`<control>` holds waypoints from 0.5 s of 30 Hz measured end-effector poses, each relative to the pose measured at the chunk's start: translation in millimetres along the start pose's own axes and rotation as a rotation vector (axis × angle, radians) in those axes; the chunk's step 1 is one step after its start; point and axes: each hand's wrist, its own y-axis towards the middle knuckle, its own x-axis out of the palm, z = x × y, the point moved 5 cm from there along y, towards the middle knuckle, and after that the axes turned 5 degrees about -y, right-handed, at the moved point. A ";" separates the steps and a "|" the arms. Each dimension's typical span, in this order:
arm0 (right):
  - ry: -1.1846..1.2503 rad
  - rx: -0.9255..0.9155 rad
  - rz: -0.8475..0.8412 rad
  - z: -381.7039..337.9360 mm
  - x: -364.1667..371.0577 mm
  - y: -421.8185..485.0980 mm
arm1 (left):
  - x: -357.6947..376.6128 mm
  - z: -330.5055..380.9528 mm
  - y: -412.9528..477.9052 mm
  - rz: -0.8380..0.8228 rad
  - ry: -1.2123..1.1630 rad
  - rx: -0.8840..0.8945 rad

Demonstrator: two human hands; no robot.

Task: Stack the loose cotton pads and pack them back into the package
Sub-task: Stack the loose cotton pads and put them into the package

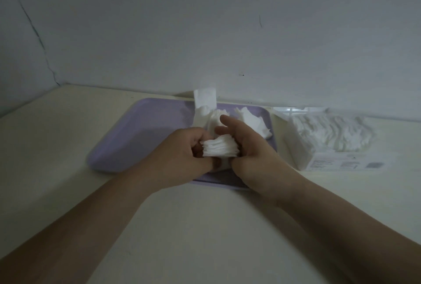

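A small stack of white cotton pads point(219, 148) is pinched between both hands above a lilac tray point(141, 133). My left hand point(182, 153) grips the stack's left end with curled fingers. My right hand point(248, 147) cups its right end, index finger stretched forward. More loose cotton pads point(255, 122) lie heaped on the tray behind my hands, partly hidden by them. The clear plastic package point(328, 140), lying right of the tray, holds several pads.
A white flap or strip point(205, 99) stands upright at the tray's far edge against the wall. The cream table point(193, 226) runs to a wall at the back and left. A printed label point(341, 164) faces me on the package.
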 end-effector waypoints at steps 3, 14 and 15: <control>-0.046 -0.032 0.084 -14.3 -9.1 -0.6 | -6.8 10.8 -2.0 0.109 0.050 0.053; 0.036 0.043 -0.049 -61.4 -107.5 -27.6 | 45.3 84.5 20.9 -0.015 -0.380 0.060; 0.049 0.068 -0.039 -57.7 -117.1 -31.9 | 55.1 88.6 24.4 -0.035 -0.376 0.050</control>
